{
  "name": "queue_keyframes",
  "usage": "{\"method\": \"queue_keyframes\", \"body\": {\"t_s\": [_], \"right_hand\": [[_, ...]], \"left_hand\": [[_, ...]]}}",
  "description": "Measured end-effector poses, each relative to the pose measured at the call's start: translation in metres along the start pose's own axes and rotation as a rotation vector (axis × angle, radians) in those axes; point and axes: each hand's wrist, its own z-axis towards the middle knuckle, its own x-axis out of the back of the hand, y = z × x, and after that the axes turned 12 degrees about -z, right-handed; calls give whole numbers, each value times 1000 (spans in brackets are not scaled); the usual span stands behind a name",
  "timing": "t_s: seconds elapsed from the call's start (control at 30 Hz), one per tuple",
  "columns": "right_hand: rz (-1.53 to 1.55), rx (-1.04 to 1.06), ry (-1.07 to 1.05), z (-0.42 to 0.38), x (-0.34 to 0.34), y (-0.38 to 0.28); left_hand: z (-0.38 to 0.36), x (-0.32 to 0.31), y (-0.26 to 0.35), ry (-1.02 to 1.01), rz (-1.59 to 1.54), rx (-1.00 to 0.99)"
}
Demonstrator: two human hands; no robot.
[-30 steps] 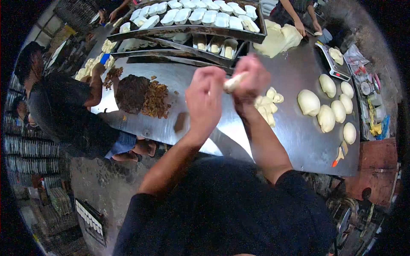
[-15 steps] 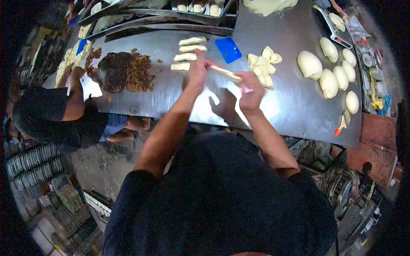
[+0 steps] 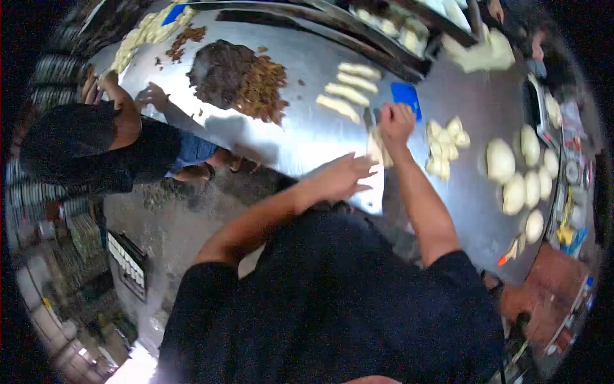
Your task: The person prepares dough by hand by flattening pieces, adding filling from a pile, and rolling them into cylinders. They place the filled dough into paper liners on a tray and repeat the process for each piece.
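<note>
My left hand is open, fingers spread, over the near edge of the steel table. My right hand is curled closed above the table, and what its fingers hold, if anything, is hidden. Below it and beside my left fingertips is a pale, blurred dough strip, partly covered by my right hand and wrist. Several rolled dough strips lie in a row beyond my hands. A blue dough scraper lies just past my right hand, and a cluster of small dough pieces sits to its right.
A dark mound of filling and brown chopped filling lie on the left. Large dough balls and a brush with an orange tip are on the right. A co-worker handles dough at far left. Trays stand behind.
The view has turned, shifting the table's contents rightward. The dough strip stretched between both hands is now lower; my left hand has come off it and opened, and my right hand has curled closed.
</note>
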Motion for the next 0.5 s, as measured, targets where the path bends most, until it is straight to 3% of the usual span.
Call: {"method": "queue_keyframes", "body": {"t_s": [0.03,0.1,0.17,0.23,0.3,0.33,0.4,0.5], "right_hand": [[100,-107,-91,17,2,-19],[268,158,-90,37,-33,-70],[461,283,-287,64,-49,-147],[415,449,-495,83,-88,-206],[300,779,-263,82,-181,-242],[299,780,-262,89,-180,-259],[134,681,-573,100,-174,-285],[119,755,-532,94,-162,-295]], "left_hand": [[-22,10,4,202,-71,8],[-61,21,-1,480,-241,173],[-97,24,-7,594,-299,277],[-121,33,-11,711,-344,360],[-143,38,-10,856,-405,501],[-153,38,-11,856,-404,500],[-173,35,-17,938,-458,657],[-191,26,-26,1100,-562,609]]}}
